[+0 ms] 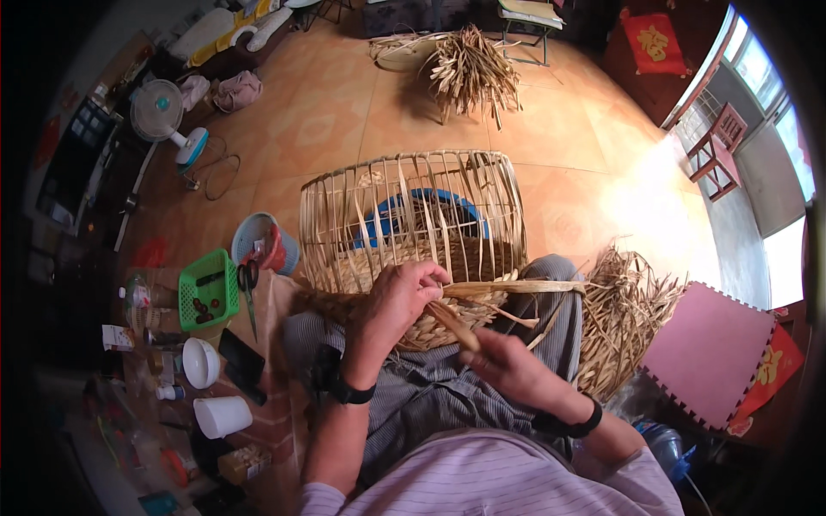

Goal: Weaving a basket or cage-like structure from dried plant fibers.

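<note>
A half-woven basket [331, 277] of tan dried plant strips rests against my lap, its lower part braided closely and its far part an open lattice of upright strips. My left hand [397, 297] is at the basket's near edge, thumb and fingers pinched together at the weave. A long pale strip [516, 287] runs from there to the right across my knee. My right hand [514, 370] is closed around the near end of a tan plant strip [454, 327], which slants up toward my left fingers. Through the lattice shows a blue round rim [370, 230].
Dried strips lie in a pile [624, 314] by my right knee, beside a pink foam mat [710, 354]. Scissors [249, 288], a green basket [209, 288], a white bowl [200, 363] and a white cup [222, 417] are at left. Another strip bundle [473, 73] stands ahead.
</note>
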A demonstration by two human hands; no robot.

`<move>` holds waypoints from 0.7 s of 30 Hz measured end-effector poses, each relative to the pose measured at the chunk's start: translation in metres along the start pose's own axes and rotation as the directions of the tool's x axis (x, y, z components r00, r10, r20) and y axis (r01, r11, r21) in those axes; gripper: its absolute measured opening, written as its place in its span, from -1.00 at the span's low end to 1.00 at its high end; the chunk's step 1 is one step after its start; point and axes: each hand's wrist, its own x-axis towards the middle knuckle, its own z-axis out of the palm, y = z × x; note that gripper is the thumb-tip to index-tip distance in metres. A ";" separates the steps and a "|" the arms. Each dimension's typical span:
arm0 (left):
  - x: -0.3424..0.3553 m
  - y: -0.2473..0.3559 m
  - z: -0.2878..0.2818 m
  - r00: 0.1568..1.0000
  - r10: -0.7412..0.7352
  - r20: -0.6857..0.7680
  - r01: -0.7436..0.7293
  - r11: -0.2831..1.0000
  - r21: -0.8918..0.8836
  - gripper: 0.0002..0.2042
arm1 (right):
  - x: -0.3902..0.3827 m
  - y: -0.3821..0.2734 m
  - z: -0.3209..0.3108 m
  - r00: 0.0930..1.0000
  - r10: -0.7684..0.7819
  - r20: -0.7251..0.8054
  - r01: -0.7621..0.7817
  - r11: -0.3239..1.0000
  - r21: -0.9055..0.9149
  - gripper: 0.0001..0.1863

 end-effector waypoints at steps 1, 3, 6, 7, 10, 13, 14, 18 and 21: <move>-0.003 0.001 -0.002 0.999 0.042 -0.006 -0.042 0.998 0.037 -0.78 | -0.001 -0.003 -0.008 0.991 0.127 -0.031 -0.115 0.963 0.242 -0.67; -0.012 0.002 -0.007 0.998 0.048 0.039 -0.050 0.997 0.058 -0.75 | -0.004 -0.007 -0.023 0.983 0.175 0.056 -0.179 0.850 0.496 -0.69; -0.030 0.001 -0.003 0.989 0.148 0.031 -0.151 0.973 0.172 -0.67 | -0.006 -0.011 -0.034 0.969 0.177 0.170 -0.245 0.668 0.703 -0.69; -0.033 0.000 0.000 0.974 0.226 -0.018 -0.220 0.961 0.168 -0.67 | -0.007 -0.013 -0.036 0.966 0.165 0.201 -0.260 0.644 0.719 -0.68; -0.033 -0.008 0.018 0.956 0.258 -0.136 -0.229 0.953 0.201 -0.67 | -0.013 -0.026 -0.045 0.967 0.105 0.232 -0.251 0.551 0.796 -0.67; -0.030 -0.016 0.032 0.910 0.317 -0.268 -0.252 0.935 0.251 -0.70 | -0.028 -0.041 -0.074 0.987 -0.055 0.149 -0.097 0.529 0.843 -0.63; -0.030 -0.017 0.035 0.906 0.310 -0.290 -0.233 0.934 0.270 -0.73 | -0.036 -0.044 -0.089 0.988 -0.107 0.112 -0.038 0.537 0.843 -0.61; -0.029 -0.019 0.041 0.927 0.189 -0.324 -0.088 0.949 0.302 -0.77 | -0.056 -0.031 -0.135 0.801 -0.447 -0.399 0.450 0.009 0.893 -0.58; -0.028 -0.017 0.041 0.938 0.093 -0.334 -0.009 0.970 0.243 -0.75 | -0.043 -0.010 -0.135 0.623 -0.530 -0.575 0.552 -0.223 0.803 -0.65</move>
